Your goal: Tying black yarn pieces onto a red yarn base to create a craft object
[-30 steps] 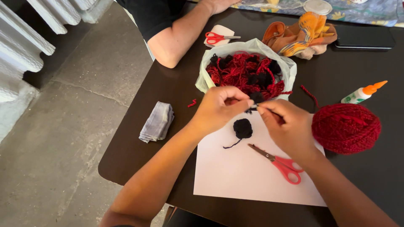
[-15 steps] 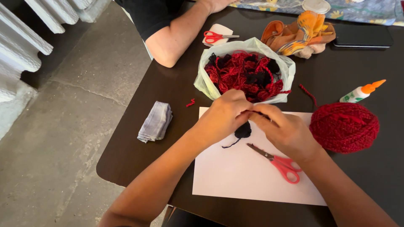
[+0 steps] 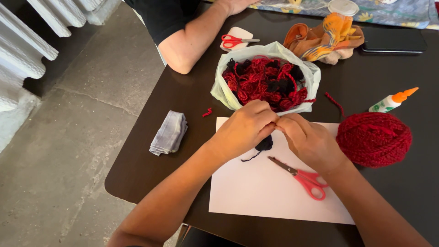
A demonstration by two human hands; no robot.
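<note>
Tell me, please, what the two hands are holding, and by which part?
Both the left hand and the right hand pinch something small between their fingertips above the black yarn tuft; what it is, and the grip point, cannot be told.

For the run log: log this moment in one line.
left hand + right hand: pinching black yarn | over paper | scissors idle

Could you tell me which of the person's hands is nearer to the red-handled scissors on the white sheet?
Right. The right hand sits just above the scissors; the left hand is farther, up and to their left.
</note>
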